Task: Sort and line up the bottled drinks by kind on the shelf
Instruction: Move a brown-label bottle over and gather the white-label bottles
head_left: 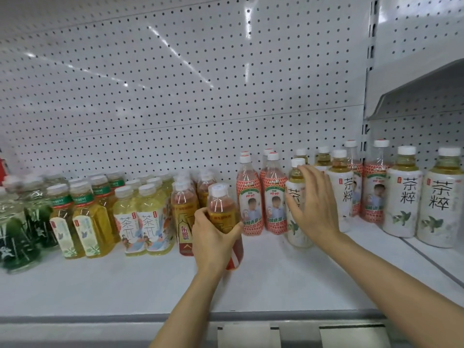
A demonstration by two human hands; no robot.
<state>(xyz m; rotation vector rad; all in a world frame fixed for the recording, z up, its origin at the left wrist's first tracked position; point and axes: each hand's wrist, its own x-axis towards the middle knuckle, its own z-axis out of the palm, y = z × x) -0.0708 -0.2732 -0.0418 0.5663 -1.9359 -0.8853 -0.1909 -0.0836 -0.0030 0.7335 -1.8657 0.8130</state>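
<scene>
My left hand grips an orange-labelled energy drink bottle with a white cap, held just in front of the row of like bottles. My right hand is spread with straight fingers over a white-labelled tea bottle, covering most of it; whether the fingers touch the bottle is unclear. Red-patterned bottles stand between my two hands. More white tea bottles and red-patterned ones stand mixed to the right.
On the left of the white shelf stand yellow tea bottles, amber green-capped bottles and dark green clear bottles. A pegboard wall closes the back. A shelf divider runs at the right.
</scene>
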